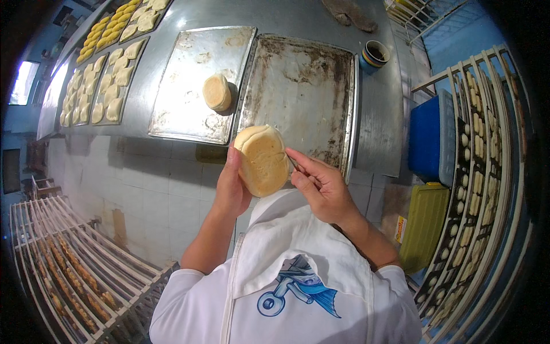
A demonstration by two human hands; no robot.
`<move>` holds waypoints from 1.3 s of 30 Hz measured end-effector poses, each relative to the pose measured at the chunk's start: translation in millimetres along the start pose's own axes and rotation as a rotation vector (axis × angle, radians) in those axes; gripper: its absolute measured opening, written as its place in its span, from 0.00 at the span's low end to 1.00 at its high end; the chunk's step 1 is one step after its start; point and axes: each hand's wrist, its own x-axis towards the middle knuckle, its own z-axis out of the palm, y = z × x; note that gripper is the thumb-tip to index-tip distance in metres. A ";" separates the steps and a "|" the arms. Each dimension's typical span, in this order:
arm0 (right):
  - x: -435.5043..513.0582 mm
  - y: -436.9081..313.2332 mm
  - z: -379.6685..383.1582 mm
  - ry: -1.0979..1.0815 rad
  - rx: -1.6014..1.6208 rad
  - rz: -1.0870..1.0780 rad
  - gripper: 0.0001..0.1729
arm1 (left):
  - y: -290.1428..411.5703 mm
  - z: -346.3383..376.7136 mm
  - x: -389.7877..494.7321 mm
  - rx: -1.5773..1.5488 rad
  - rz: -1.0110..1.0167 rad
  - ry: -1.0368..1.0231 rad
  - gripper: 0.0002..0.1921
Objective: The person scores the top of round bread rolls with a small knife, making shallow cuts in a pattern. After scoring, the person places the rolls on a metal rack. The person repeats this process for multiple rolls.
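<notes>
My left hand (233, 185) holds a pale golden bread roll (263, 161) by its left side, in front of my chest. A thin knife or similar slim tool (292, 162) is pinched in my right hand (318, 185), its tip against the roll's right edge. Most of that tool is hidden by my fingers and the bread. Beyond my hands, a second roll (216, 92) rests on a shiny metal baking tray (180, 86). A darker, stained baking tray (296, 86) lies beside it on the steel table (148, 47).
Trays of unbaked dough pieces (114, 90) stand at the table's far left. A striped cup (374, 56) and a brown cloth or mitt (350, 15) lie at the right. Racks hold baked goods (73, 266) at lower left and dough pieces (477, 142) at right, near a blue bin (424, 137).
</notes>
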 end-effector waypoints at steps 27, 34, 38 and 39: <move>10.3 -0.9 7.3 0.056 -0.284 -0.068 0.24 | 4.3 11.8 -2.4 0.204 0.132 0.000 0.35; 10.6 -2.0 1.1 0.053 -0.110 0.058 0.25 | 5.5 7.0 -0.6 0.071 0.028 0.044 0.36; 10.1 0.4 5.1 0.037 -0.189 0.030 0.24 | 5.6 8.1 0.4 0.067 0.029 0.033 0.36; 9.8 0.6 6.1 0.034 -0.197 0.014 0.24 | 5.4 8.9 0.7 0.071 0.036 0.034 0.36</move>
